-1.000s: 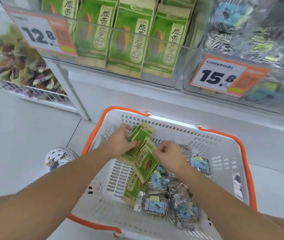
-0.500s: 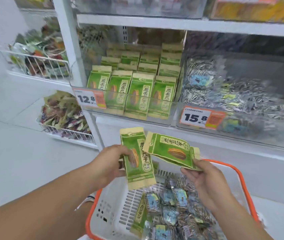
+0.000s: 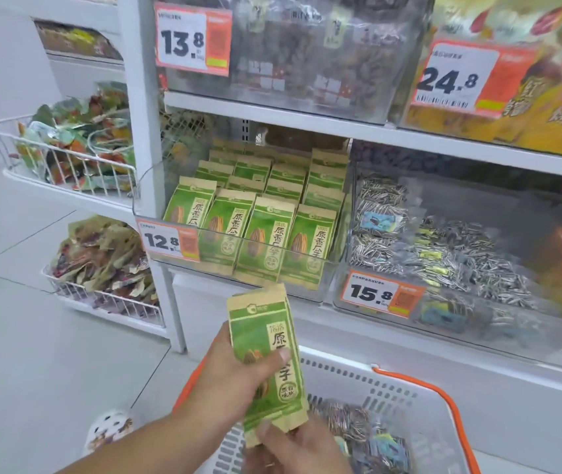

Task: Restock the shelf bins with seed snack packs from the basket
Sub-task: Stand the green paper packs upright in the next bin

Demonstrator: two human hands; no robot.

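**Green pack held upright below its bin**

Our left hand (image 3: 235, 378) grips a green pack (image 3: 266, 357), thumb across its front; our right hand (image 3: 293, 449) pinches its bottom edge. It stands above the basket (image 3: 420, 405), which holds clear seed packs (image 3: 351, 422). Above, the green bin (image 3: 307, 278) is nearly full in front. Beside it, the clear bin (image 3: 478, 323) has open room on top.

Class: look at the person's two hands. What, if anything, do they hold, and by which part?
Both hold green and tan paper seed snack packs, stacked upright: the left hand grips the middle, thumb across the front; the right hand pinches the bottom edge.
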